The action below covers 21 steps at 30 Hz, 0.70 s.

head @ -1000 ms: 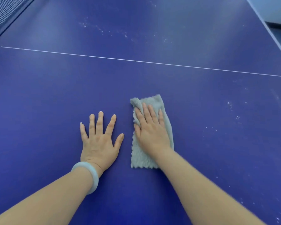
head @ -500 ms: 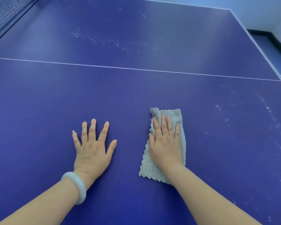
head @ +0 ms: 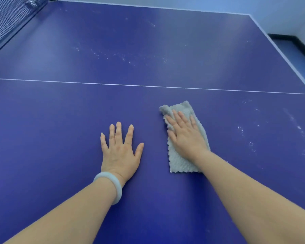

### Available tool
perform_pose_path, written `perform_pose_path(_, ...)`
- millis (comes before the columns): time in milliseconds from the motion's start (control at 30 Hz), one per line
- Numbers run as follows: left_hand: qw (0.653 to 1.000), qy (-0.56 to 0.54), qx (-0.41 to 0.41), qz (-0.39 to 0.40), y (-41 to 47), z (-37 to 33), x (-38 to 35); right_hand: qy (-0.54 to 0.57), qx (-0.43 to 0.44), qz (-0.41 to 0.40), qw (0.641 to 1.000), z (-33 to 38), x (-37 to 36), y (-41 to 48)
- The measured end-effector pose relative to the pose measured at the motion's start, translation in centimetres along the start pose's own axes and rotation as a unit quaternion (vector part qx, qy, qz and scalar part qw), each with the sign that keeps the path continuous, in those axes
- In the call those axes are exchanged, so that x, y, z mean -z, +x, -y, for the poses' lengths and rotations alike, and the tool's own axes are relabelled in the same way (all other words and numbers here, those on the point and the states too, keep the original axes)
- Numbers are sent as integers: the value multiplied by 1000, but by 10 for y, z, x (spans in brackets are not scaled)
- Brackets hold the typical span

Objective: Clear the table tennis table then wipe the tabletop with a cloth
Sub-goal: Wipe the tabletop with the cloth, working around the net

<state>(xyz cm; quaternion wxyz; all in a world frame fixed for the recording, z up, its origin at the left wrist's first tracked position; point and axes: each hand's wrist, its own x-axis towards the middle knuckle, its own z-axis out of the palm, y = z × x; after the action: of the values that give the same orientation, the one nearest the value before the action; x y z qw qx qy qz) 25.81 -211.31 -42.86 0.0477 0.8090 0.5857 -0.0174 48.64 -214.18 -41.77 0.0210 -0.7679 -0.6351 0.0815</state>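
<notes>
A folded grey cloth [head: 179, 162] lies flat on the blue table tennis tabletop [head: 60, 129], just right of centre. My right hand [head: 185, 134] presses on it with straight fingers, covering its middle; the cloth's far left corner is bunched up. My left hand [head: 121, 150] rests flat on the bare tabletop to the cloth's left, fingers spread, with a pale bangle on the wrist. Nothing else lies on the table.
The net [head: 5, 18] runs along the far left corner. A white centre line [head: 148, 85] crosses the table beyond my hands. White dusty specks [head: 250, 143] mark the surface to the right and further out. The table's right edge [head: 278, 48] borders a floor and dark skirting.
My right hand slid the cloth to the right and a little away from me, then its far end swung back left. My left hand stayed flat on the table.
</notes>
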Motion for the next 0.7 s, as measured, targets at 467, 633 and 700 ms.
perform_pose_path(467, 1000, -3, 8, 6, 3, -1, 3, 2, 122, 31, 992, 54, 6, 117)
perform_pose_path(633, 1000, -7, 10, 10, 4, -1, 3, 4, -126, 3, 992, -27, 20, 135)
perform_pose_path(700, 1000, -5, 10, 10, 3, 0, 3, 38, -234, -4, 972, -51, 22, 110)
